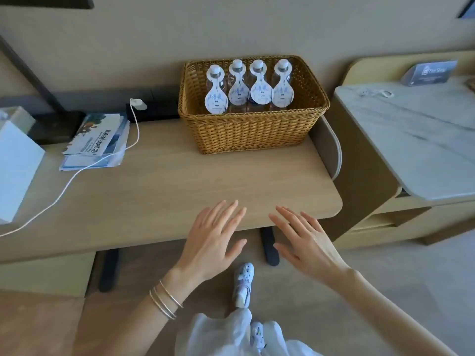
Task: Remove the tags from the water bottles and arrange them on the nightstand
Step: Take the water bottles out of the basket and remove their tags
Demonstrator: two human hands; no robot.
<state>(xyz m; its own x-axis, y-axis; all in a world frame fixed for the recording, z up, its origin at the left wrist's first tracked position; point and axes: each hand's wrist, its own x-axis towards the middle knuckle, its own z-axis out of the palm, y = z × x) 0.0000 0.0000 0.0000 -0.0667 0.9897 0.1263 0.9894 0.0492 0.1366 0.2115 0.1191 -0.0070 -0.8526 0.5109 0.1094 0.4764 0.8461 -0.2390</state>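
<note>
Several clear water bottles point(236, 79) stand upright in a row inside a wicker basket point(253, 132) at the back of a wooden desk point(164, 186). Each bottle carries a white paper tag point(216, 100) with blue print hung round its neck. My left hand point(213, 242) and my right hand point(305, 240) hover side by side over the desk's front edge, palms down, fingers straight and spread, holding nothing. Both are well short of the basket. A marble-topped nightstand point(416, 140) stands to the right of the desk.
Leaflets point(99, 142) lie at the desk's left with a white cable point(84, 168) running across them from a plug. A white box point(18, 165) sits at the far left. A small sign point(429, 72) and a cord rest on the nightstand top.
</note>
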